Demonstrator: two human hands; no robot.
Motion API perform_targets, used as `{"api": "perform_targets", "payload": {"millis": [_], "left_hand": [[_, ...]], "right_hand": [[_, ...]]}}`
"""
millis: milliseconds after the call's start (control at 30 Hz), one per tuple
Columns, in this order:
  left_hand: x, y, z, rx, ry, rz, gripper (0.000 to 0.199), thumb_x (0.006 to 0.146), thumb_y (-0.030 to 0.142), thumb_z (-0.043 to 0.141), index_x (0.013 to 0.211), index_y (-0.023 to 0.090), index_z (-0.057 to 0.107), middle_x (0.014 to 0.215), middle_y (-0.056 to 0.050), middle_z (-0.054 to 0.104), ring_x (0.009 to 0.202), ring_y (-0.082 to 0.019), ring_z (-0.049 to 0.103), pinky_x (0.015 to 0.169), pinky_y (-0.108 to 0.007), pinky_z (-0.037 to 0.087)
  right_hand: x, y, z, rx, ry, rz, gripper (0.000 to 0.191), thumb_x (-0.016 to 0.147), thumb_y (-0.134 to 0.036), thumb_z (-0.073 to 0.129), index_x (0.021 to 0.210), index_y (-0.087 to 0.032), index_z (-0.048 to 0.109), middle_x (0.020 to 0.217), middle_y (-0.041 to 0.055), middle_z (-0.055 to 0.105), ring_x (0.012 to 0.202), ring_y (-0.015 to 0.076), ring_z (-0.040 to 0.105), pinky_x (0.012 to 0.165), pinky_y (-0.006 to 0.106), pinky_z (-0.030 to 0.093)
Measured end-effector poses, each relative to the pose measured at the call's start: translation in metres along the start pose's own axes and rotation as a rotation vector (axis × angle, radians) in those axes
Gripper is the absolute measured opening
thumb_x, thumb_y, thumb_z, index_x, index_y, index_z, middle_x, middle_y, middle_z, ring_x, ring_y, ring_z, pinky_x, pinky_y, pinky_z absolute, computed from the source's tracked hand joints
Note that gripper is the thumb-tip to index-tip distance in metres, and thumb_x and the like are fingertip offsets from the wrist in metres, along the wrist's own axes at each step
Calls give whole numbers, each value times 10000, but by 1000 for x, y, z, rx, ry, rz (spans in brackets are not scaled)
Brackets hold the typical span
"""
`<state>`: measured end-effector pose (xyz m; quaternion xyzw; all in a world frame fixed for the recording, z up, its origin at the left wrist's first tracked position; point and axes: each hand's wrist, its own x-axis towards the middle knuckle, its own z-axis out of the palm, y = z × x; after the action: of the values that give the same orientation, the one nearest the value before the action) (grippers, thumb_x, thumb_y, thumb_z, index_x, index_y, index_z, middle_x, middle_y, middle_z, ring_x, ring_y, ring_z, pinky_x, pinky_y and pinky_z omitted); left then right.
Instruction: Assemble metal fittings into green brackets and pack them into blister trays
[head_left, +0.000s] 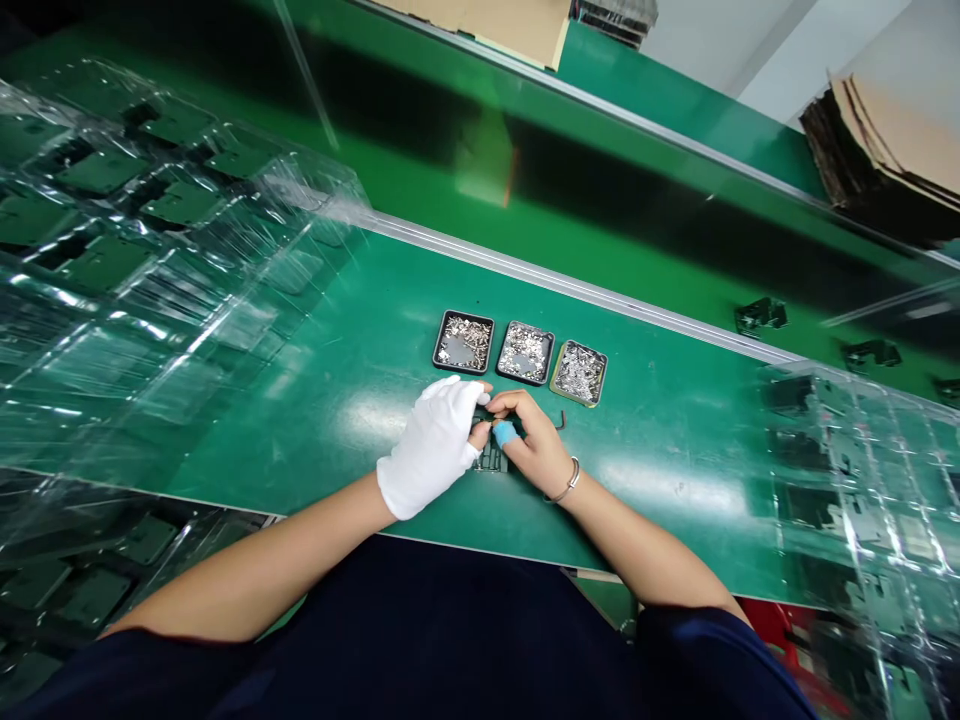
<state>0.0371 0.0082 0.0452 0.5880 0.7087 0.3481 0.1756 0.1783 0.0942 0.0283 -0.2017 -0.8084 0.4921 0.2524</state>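
My left hand (439, 440) wears a white glove that leaves the thumb tip and a fingertip bare. My right hand (534, 440) is ungloved, with blue tape (505, 433) around the thumb. Both hands are closed, their fingertips meeting above a small dark slotted part (491, 459). What the fingertips pinch is too small and too covered to make out. Most of the slotted part's far side is hidden beneath the hands. A small dark hex key (562, 420) lies just right of my right hand.
Beyond the hands stand a black tray of small metal pieces (446, 365), a second such tray (501, 370) and a yellowish-edged tray (556, 388). Clear plastic trays with dark parts are stacked at left (225, 290) and right (847, 480). A metal rail (525, 284) crosses behind.
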Motion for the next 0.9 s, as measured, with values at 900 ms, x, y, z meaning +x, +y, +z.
{"api": "perform_targets", "payload": {"millis": [900], "left_hand": [[0, -36, 0, -33, -31, -28, 259, 798, 398, 521, 951, 221, 632, 952, -47, 731, 865, -241, 698, 769, -362, 574]], "right_hand": [[113, 85, -257, -457, 598, 385, 339, 896, -333, 565, 1132, -90, 560, 1136, 93, 600, 981, 238, 590, 871, 413, 496]]}}
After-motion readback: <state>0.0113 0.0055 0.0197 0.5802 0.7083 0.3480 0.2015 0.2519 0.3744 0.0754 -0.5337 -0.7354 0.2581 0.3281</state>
